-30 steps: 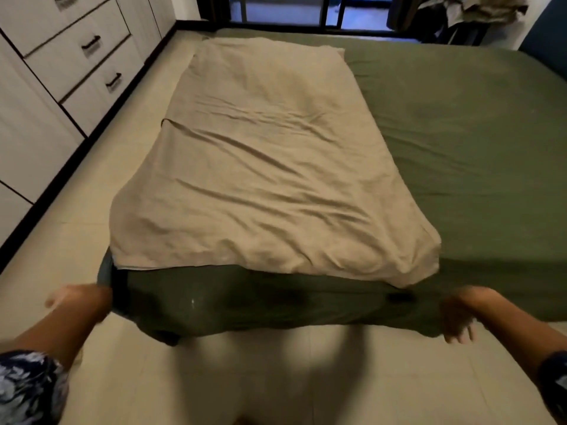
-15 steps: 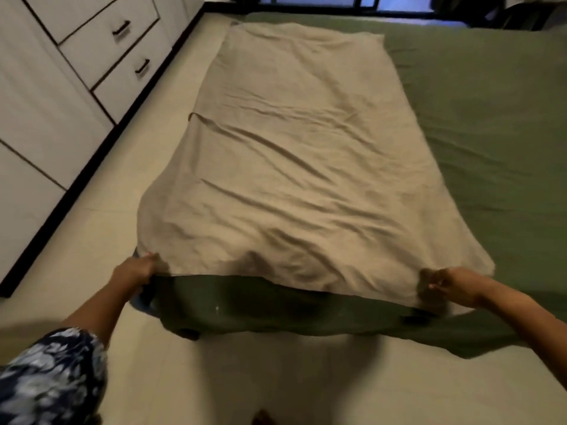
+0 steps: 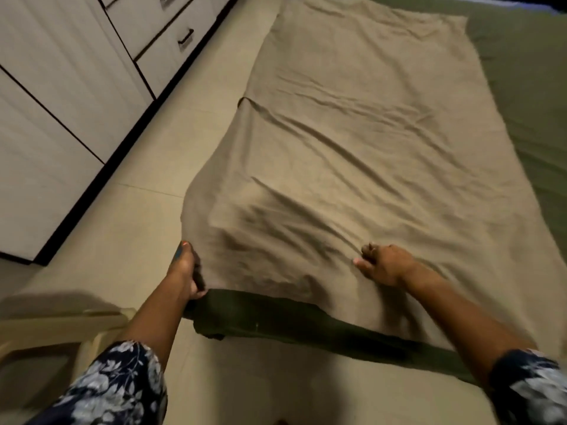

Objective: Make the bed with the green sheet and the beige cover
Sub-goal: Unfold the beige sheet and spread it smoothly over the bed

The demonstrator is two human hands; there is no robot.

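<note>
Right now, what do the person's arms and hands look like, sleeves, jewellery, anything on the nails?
Both forearms are bare below short sleeves of dark navy fabric printed with pale white-grey flowers: left sleeve, right sleeve. The left hand shows a reddish-orange painted nail at a fingertip. The right hand seems to carry a small ring on one finger, though blur makes that uncertain. No watch or bracelet shows.

A bedroom in a home. A wide low bed under a dark green sheet and a creased beige fabric cover stretches beyond the fingertips. Left of the fingers, across pale floor tiles, stands a white panelled wardrobe unit with drawers and black bar handles.
</note>
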